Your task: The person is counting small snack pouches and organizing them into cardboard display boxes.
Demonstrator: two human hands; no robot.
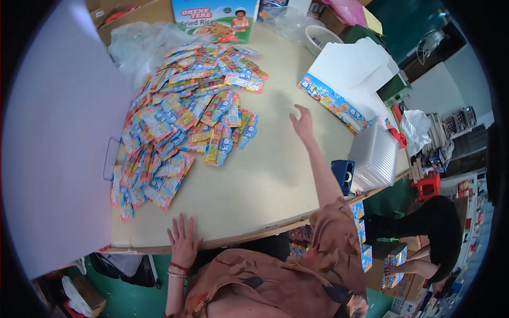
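Sachets heaped at 10 o'clock on counter. Right hand reaching, fingers spread, grip empty. Left hand flat on counter edge, nothing held. Advice: approach nearest sachets low.

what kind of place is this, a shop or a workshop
Likely a small shop's packing or stock room. A table carries a big pile of colourful sachets, cartons stand about, and shelves of goods line the far right.

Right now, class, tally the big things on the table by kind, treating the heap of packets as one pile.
Pile of colourful packets: 1
Open printed carton: 1
Clear plastic tub: 1
Blue tape dispenser: 1
Total: 4
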